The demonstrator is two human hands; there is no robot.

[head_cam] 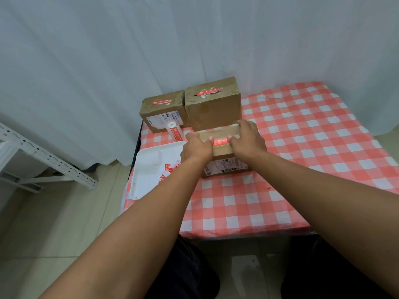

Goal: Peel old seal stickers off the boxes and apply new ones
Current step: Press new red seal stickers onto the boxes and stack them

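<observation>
A brown cardboard box [224,155] with a white shipping label on its near side stands on the checked table. A red seal sticker [220,140] lies across its top. My left hand [197,147] rests on the box's left top edge, its thumb pressing the sticker's left end. My right hand [248,138] lies on the right part of the top, its thumb at the sticker's right end. Behind stand two more boxes: a small one [162,113] and a taller one [212,104], each with a red sticker on top. A sticker roll [175,131] lies beside them.
A white tray [149,169] holding torn red sticker scraps sits at the table's left edge. The red-and-white checked tablecloth [302,147] covers the table. A white curtain hangs behind; a metal rack [43,160] stands on the floor to the left.
</observation>
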